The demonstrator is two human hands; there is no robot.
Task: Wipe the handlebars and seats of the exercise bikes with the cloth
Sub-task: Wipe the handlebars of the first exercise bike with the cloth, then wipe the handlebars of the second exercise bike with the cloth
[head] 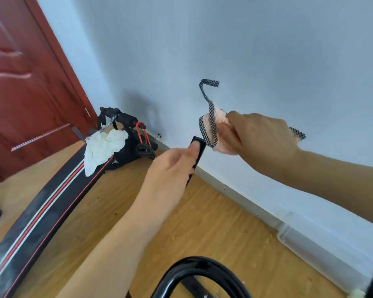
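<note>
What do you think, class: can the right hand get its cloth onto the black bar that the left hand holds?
Probably yes. The right hand grips the pink cloth right beside the top of the black bar, which the left hand holds up, thumb on it; nothing shows between them.

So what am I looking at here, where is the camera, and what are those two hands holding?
No machine here: a person wears one camera on the head, looking forward and down, so you see their own arms. The right hand grips a fluffy pink cloth with black-and-white checked edging. The left hand holds a narrow flat black piece, thumb on top; what it belongs to is unclear. On the wooden floor by the pale wall lies black exercise gear with red bands, a crumpled white cloth draped over it. A curved black tube shows at the bottom.
</note>
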